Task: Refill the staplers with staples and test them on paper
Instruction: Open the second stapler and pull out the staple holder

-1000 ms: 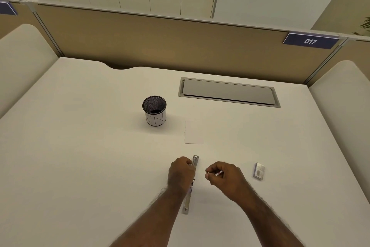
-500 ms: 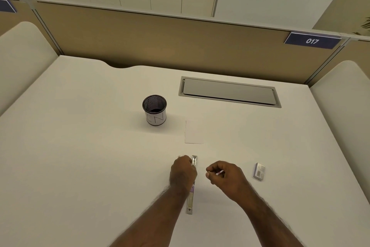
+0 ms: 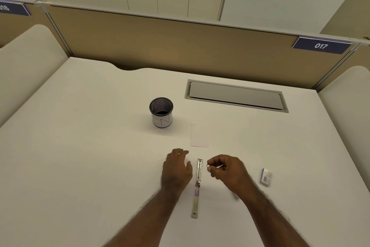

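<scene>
Mesh cup point(image 3: 161, 112), paper point(image 3: 199, 135), probably staple box point(image 3: 265, 177) surround stapler point(image 3: 197, 186).

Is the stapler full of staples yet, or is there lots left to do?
Not yet. The stapler already lies swung open flat on the desk. The right hand pinches a staple strip beside it; the left hand is off it. Loading, closing and testing on the paper remain.

Silver stapler point(image 3: 197, 184), black mesh cup point(image 3: 161, 111)

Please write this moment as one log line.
stapler: open flat | left hand: open, beside | right hand: pinches staples | paper: untouched
</scene>
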Tool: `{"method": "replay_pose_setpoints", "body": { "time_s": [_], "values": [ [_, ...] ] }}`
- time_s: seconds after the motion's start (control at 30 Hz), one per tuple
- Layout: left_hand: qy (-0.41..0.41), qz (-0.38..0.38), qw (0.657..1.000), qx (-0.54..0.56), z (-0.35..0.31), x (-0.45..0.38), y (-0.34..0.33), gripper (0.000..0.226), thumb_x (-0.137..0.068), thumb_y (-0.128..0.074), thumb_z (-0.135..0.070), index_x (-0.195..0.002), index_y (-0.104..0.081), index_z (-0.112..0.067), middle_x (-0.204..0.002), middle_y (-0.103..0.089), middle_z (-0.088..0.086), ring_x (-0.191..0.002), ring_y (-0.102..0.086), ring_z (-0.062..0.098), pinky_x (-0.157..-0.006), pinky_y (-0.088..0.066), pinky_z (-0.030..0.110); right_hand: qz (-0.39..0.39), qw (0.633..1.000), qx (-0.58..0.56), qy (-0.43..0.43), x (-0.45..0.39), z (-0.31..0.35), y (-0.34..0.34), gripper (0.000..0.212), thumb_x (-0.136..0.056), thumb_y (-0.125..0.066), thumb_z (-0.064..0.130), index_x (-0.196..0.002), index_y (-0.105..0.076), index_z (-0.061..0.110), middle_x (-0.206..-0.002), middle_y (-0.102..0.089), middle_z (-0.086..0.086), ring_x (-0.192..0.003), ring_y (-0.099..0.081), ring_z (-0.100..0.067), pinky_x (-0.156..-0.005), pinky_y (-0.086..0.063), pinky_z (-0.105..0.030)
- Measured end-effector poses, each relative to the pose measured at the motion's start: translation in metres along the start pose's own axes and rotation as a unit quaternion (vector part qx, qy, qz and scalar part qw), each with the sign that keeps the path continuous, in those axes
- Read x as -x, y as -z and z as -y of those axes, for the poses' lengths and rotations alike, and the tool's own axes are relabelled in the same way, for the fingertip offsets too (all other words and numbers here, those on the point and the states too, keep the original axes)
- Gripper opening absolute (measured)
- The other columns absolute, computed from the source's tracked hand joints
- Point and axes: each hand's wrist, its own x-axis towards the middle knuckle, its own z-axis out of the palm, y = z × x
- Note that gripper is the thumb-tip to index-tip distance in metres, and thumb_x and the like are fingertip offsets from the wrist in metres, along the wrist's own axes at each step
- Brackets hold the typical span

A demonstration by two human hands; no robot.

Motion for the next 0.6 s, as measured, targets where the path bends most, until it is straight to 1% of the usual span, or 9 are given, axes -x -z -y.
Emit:
{"method": "replay_pose_setpoints", "body": {
  "time_s": [0.07,0.17,0.27,0.37,0.47,0.53,0.6],
  "values": [
    [0.0,0.001,0.999,-0.035,0.008,-0.003,0.006,0.047,-0.09,-0.051,-0.033,-0.137,-0.049,-0.026,-0.146,-0.042,-0.005,-0.135,-0.037,0.015,-0.11,-0.03,0.032,-0.005,1.0,-0.002,0.016,-0.008,0.009,-0.002,0.01,-0.078,-0.076,0.018,-0.079,-0.073,0.027,-0.07,-0.074,0.002,-0.065,-0.07,-0.016,-0.068,-0.057,-0.034],
    [0.003,0.017,0.997,-0.072,0.019,-0.009,0.014,0.054,-0.092,-0.046,-0.037,-0.145,-0.038,-0.028,-0.158,-0.026,-0.003,-0.146,-0.019,0.018,-0.118,-0.019,0.041,-0.01,0.999,-0.003,0.046,-0.021,0.027,-0.007,0.01,-0.077,-0.077,0.022,-0.078,-0.073,0.031,-0.072,-0.073,0.013,-0.057,-0.064,-0.006,-0.061,-0.054,-0.024],
    [0.007,0.026,0.994,-0.105,0.031,-0.013,0.019,0.059,-0.093,-0.041,-0.041,-0.149,-0.028,-0.029,-0.162,-0.013,-0.002,-0.15,-0.007,0.021,-0.12,-0.011,0.048,-0.018,0.997,0.004,0.072,-0.037,0.046,-0.015,0.011,-0.077,-0.076,0.026,-0.076,-0.072,0.036,-0.073,-0.072,0.017,-0.058,-0.064,-0.005,-0.056,-0.048,-0.017],
    [0.001,0.023,0.99,-0.142,0.045,-0.018,0.022,0.063,-0.093,-0.036,-0.046,-0.152,-0.02,-0.03,-0.164,-0.003,0.0,-0.15,0.001,0.023,-0.119,-0.005,0.052,-0.03,0.994,0.021,0.099,-0.054,0.065,-0.027,0.011,-0.079,-0.074,0.03,-0.077,-0.07,0.04,-0.079,-0.072,0.018,-0.062,-0.064,-0.002,-0.058,-0.047,-0.015],
    [-0.001,0.024,0.985,-0.17,0.057,-0.022,0.023,0.067,-0.093,-0.035,-0.05,-0.153,-0.015,-0.03,-0.164,0.002,0.002,-0.15,0.004,0.027,-0.117,-0.002,0.057,-0.041,0.991,0.04,0.125,-0.073,0.082,-0.04,0.008,-0.081,-0.072,0.031,-0.08,-0.071,0.039,-0.084,-0.07,0.021,-0.062,-0.06,0.005,-0.057,-0.046,-0.016],
    [-0.005,0.02,0.984,-0.175,0.063,-0.024,0.024,0.068,-0.092,-0.04,-0.049,-0.153,-0.02,-0.028,-0.163,-0.005,0.006,-0.15,-0.003,0.032,-0.115,-0.007,0.061,-0.047,0.987,0.067,0.138,-0.087,0.093,-0.051,0.006,-0.082,-0.07,0.033,-0.085,-0.071,0.038,-0.085,-0.068,0.022,-0.063,-0.061,0.004,-0.058,-0.046,-0.018],
    [-0.01,0.018,0.983,-0.181,0.069,-0.024,0.023,0.067,-0.091,-0.047,-0.049,-0.151,-0.029,-0.025,-0.161,-0.015,0.009,-0.148,-0.013,0.036,-0.112,-0.015,0.066,-0.055,0.982,0.095,0.152,-0.1,0.103,-0.061,0.008,-0.083,-0.068,0.034,-0.09,-0.072,0.036,-0.085,-0.065,0.023,-0.067,-0.06,0.003,-0.061,-0.044,-0.018]
  ]
}}
